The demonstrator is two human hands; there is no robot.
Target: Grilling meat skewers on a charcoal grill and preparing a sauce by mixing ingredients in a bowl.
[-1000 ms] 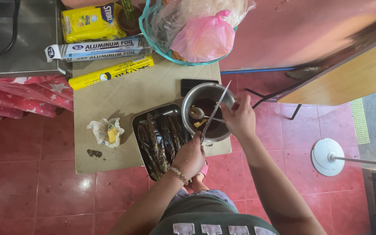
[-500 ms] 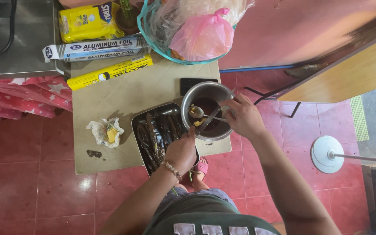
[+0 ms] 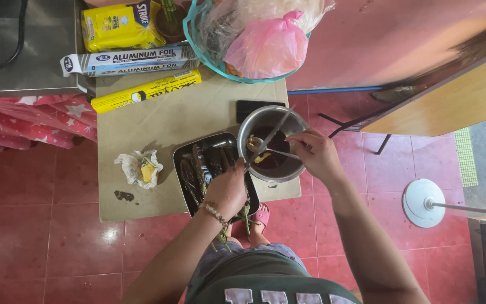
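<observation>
Low tan table [image 3: 158, 135] is seen from above, left of centre frame, on red tiled floor [image 3: 40, 247].

Left hand [image 3: 229, 188] is placed over the near end of a dark rectangular tray [image 3: 184, 155] at frame centre. Tray is filled with dark elongated pieces, likely grilled eggplants [image 3: 201, 169]; green stems are seen sticking out past the table's lower edge. Fingers are curled together and down onto the tray contents. A long thin knife [image 3: 271, 135] runs from just by this hand up-right across the bowl; which hand grips it cannot be told. Beaded bracelet is worn on the wrist.

Right hand [image 3: 316, 155] is held at the right rim of a round steel bowl [image 3: 248, 126], just right of the tray and touching it. Fingers are pinched on the handle of a spoon [image 3: 265, 151]; spoon head is inside the bowl, in dark liquid with some pale bits.

A black flat object [image 3: 248, 107] is partly covered by the bowl's upper edge.

Crumpled white wrapper with yellow scrap [image 3: 140, 168] lies left of the tray, well apart. Upper left: yellow roll box [image 3: 144, 90], foil box [image 3: 125, 59], yellow packet [image 3: 119, 25]. Top centre: teal basket [image 3: 198, 50] holding a pink bag [image 3: 268, 48]. White round stand base [image 3: 423, 202] is on the floor, right of frame.
</observation>
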